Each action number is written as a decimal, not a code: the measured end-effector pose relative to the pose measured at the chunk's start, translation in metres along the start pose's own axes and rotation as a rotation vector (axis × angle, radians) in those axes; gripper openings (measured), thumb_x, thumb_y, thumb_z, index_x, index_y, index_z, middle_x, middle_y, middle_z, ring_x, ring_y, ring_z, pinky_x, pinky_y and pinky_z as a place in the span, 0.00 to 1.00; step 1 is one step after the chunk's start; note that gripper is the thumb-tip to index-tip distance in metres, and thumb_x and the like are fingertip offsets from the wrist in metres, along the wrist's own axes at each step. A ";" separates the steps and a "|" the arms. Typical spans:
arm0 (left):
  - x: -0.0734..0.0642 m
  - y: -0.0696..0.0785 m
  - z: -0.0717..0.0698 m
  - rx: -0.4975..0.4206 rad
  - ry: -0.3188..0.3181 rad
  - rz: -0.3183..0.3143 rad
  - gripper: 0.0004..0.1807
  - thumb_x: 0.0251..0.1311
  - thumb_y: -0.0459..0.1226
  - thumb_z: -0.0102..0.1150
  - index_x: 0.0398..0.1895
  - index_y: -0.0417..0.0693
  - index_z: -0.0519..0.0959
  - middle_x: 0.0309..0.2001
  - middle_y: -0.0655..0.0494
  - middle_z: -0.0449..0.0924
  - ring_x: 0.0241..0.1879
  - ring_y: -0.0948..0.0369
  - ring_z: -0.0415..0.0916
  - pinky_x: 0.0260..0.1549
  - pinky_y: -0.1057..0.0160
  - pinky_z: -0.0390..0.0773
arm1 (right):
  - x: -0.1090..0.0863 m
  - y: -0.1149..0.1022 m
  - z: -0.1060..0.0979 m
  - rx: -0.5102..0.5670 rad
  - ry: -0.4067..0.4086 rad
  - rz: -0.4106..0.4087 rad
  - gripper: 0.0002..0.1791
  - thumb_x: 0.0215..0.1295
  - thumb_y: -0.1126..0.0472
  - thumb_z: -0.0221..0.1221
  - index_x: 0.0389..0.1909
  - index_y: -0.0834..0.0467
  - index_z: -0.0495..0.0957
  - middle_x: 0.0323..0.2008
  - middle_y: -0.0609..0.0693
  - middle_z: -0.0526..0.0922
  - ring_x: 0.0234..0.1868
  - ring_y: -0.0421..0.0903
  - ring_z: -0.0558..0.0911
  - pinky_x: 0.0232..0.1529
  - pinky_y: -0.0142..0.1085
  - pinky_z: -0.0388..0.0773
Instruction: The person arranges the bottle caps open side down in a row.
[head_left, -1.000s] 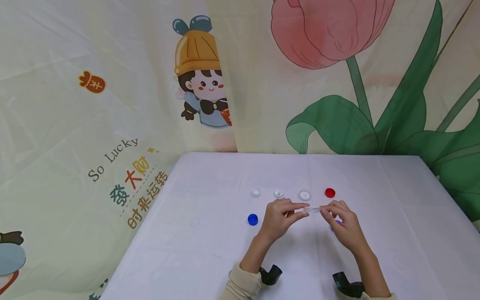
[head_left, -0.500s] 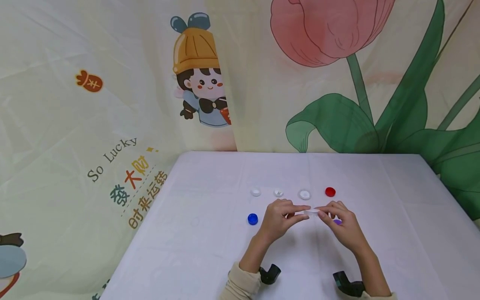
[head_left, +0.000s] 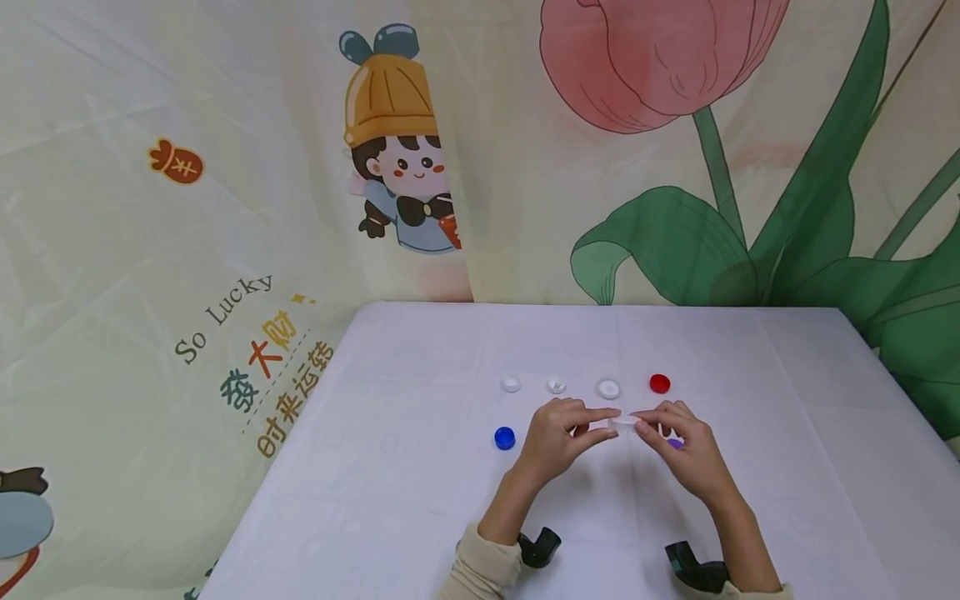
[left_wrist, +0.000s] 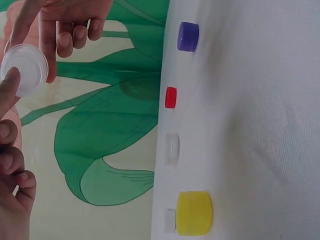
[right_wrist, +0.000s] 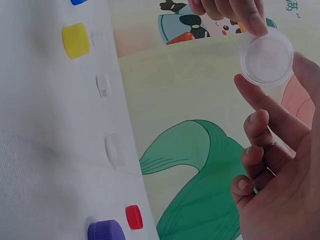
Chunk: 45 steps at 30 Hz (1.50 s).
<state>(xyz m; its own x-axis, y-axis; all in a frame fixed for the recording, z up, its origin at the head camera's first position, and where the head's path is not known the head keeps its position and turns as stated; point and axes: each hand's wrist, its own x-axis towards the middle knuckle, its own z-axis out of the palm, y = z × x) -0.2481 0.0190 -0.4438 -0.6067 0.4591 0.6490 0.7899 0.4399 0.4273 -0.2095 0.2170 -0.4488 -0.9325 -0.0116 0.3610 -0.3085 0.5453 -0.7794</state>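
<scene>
Between both hands, raised over the table, is a clear round plastic lid (head_left: 624, 423); the left wrist view shows it as a translucent disc (left_wrist: 27, 70) with a raised rim. My left hand (head_left: 558, 433) pinches its left side with thumb and index finger. On the opposite edge, my right hand (head_left: 686, 446) pinches it the same way; its other fingers curl loosely in the right wrist view. A purple cap (head_left: 676, 444) shows partly behind the right hand. The yellow cap (left_wrist: 194, 213) appears in the wrist views and is hidden in the head view.
On the white table (head_left: 375, 500), a red cap (head_left: 660, 384) and three clear or white caps, including a ring-like one (head_left: 608, 389), form a row beyond the hands. A blue cap (head_left: 505, 438) lies left of the left hand. A printed curtain (head_left: 510, 208) hangs behind.
The lid has tilted, from nearly edge-on to showing more of its face. The right fingertips have shifted slightly left along its edge. Both hands keep their pinch.
</scene>
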 end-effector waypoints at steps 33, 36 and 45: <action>0.000 -0.004 0.013 0.007 -0.106 -0.170 0.23 0.46 0.51 0.63 0.47 0.55 0.80 0.14 0.64 0.61 0.17 0.72 0.57 0.16 0.77 0.57 | 0.005 0.023 0.002 -0.027 0.048 -0.104 0.22 0.42 0.53 0.70 0.44 0.46 0.80 0.23 0.44 0.71 0.28 0.37 0.64 0.26 0.37 0.70; 0.000 -0.007 0.016 0.067 -0.124 -0.179 0.23 0.46 0.52 0.63 0.47 0.55 0.80 0.14 0.64 0.61 0.16 0.72 0.56 0.16 0.78 0.56 | 0.007 0.029 0.005 -0.060 0.042 -0.090 0.22 0.42 0.51 0.70 0.43 0.46 0.80 0.23 0.45 0.72 0.29 0.39 0.65 0.25 0.37 0.70; -0.003 -0.016 0.027 0.221 -0.297 -0.281 0.22 0.47 0.53 0.62 0.46 0.56 0.80 0.15 0.66 0.63 0.17 0.71 0.58 0.16 0.77 0.56 | 0.008 0.047 0.018 -0.180 -0.055 -0.056 0.22 0.43 0.47 0.68 0.41 0.49 0.80 0.21 0.44 0.69 0.31 0.45 0.65 0.25 0.32 0.66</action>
<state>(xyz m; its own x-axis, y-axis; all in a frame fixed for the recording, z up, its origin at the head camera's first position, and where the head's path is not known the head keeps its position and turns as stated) -0.2610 0.0318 -0.4698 -0.8193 0.4856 0.3049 0.5727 0.7183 0.3950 -0.2350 0.2276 -0.4920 -0.9251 -0.0892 0.3691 -0.3265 0.6833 -0.6531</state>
